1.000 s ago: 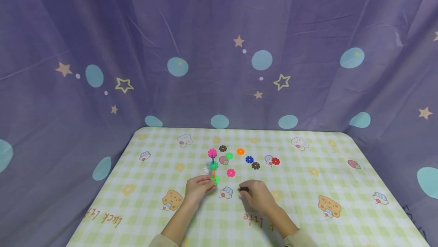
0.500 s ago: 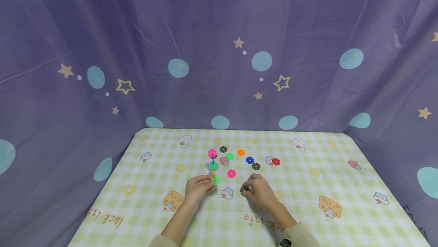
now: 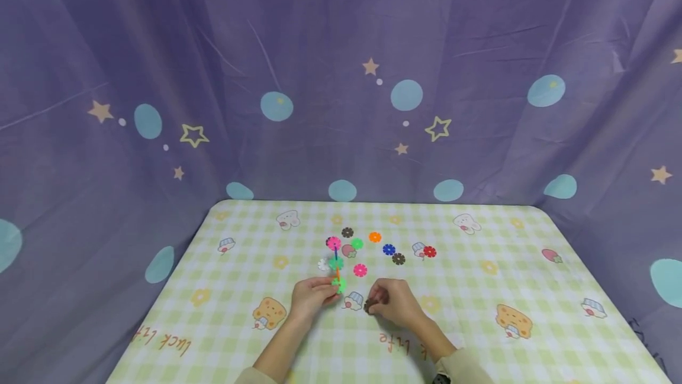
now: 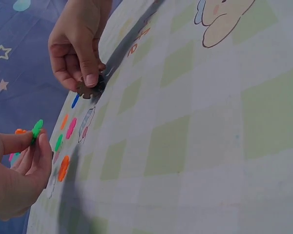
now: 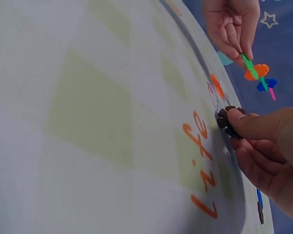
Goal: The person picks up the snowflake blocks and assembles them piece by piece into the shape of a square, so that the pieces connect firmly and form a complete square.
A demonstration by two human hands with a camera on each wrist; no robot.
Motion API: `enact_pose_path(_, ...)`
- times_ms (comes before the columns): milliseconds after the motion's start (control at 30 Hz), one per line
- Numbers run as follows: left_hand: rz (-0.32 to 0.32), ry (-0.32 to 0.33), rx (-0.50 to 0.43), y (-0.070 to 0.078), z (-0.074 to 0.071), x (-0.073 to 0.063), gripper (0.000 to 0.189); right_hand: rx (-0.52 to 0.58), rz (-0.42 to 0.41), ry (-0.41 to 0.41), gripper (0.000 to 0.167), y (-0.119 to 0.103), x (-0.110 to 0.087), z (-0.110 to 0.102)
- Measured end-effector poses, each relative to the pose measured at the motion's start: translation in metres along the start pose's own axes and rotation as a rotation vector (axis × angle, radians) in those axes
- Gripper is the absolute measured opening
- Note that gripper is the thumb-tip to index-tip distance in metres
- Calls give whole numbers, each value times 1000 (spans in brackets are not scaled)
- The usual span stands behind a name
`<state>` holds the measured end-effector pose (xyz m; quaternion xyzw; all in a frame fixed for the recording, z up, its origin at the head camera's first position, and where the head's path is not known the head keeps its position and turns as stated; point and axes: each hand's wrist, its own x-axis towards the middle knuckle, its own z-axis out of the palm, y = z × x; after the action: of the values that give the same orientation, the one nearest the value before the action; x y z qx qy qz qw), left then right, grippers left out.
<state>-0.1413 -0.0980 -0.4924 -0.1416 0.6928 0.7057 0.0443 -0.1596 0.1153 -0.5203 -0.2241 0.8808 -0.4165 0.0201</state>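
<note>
My left hand (image 3: 311,300) pinches a chain of toothed plastic snowflake discs by its light green disc (image 5: 250,67). From there the chain runs away from me through an orange disc (image 5: 262,69), a teal-green disc (image 3: 335,263) and a blue disc (image 5: 266,87) to a pink disc (image 3: 334,244). To the right, my right hand (image 3: 396,302) holds a dark brown snowflake disc (image 4: 90,91) between thumb and fingers, tilted and close to the tablecloth. The fingers partly cover it, so I cannot tell whether it is one disc or two. A gap separates it from the chain.
Loose snowflake discs lie beyond my hands: pink (image 3: 360,270), green (image 3: 357,244), orange (image 3: 375,237), blue (image 3: 389,249), red (image 3: 429,251), white (image 3: 323,264), and brown ones (image 3: 398,259). The checked tablecloth (image 3: 533,277) covers the table; a purple curtain (image 3: 341,35) hangs behind.
My right hand has turned the brown disc and shifted slightly left and nearer to me. My left hand has moved the chain a little right and nearer.
</note>
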Motion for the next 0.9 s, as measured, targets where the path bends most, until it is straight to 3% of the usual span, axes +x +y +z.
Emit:
enact_pose_path(367,-5,-19,21,-1,2,-6,30,178,58,51,12,-2,4,0)
enact_pose_path(667,-10,-72,36,-1,5,-7,33,328,70,167,10,-3,8,4)
enact_pose_path(900,-18,-74,42,8,7,-11,33,429,146,227,12,-8,10,7)
